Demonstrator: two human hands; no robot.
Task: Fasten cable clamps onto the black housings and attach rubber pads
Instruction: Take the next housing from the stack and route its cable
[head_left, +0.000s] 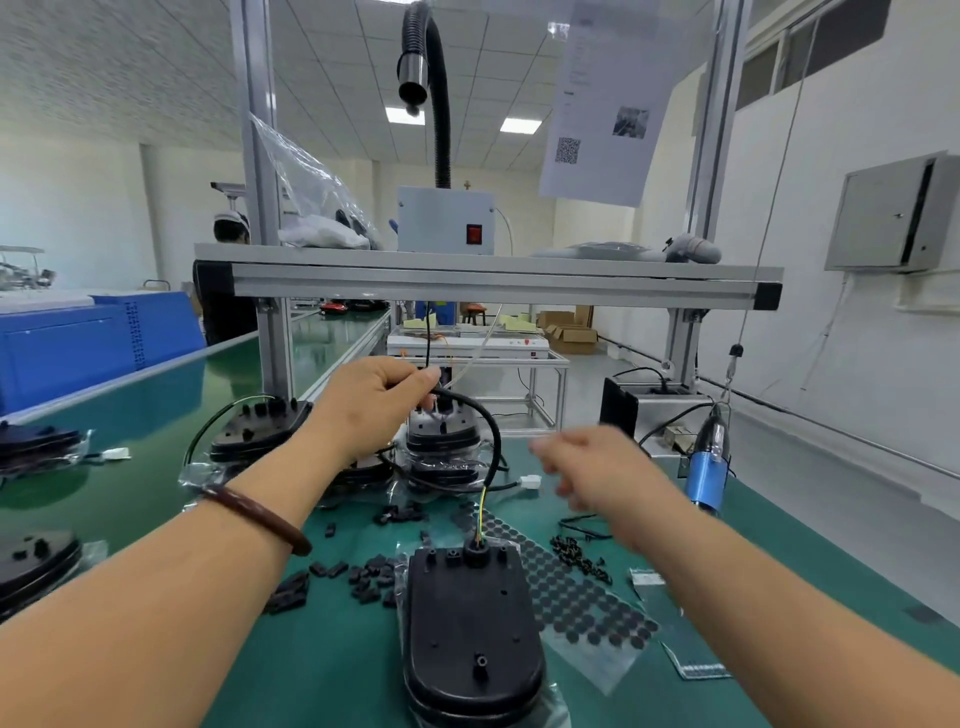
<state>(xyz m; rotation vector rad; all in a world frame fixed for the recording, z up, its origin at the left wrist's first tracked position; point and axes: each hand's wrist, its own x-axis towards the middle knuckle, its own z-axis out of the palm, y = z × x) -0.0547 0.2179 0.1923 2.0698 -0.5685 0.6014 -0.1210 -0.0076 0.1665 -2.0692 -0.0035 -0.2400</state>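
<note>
Currently your left hand (375, 399) pinches the black cable (492, 425) up beyond the near black housing (467, 613), which lies on the desk (322, 654) lengthwise away from you, cable end farthest. Your right hand (597, 467) hovers nearer it, too blurred to judge its fingers.

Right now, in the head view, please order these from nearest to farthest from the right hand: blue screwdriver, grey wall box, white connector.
1. white connector, on the table just left of the right hand.
2. blue screwdriver, hanging to its right.
3. grey wall box, far off, high on the right wall.
</note>
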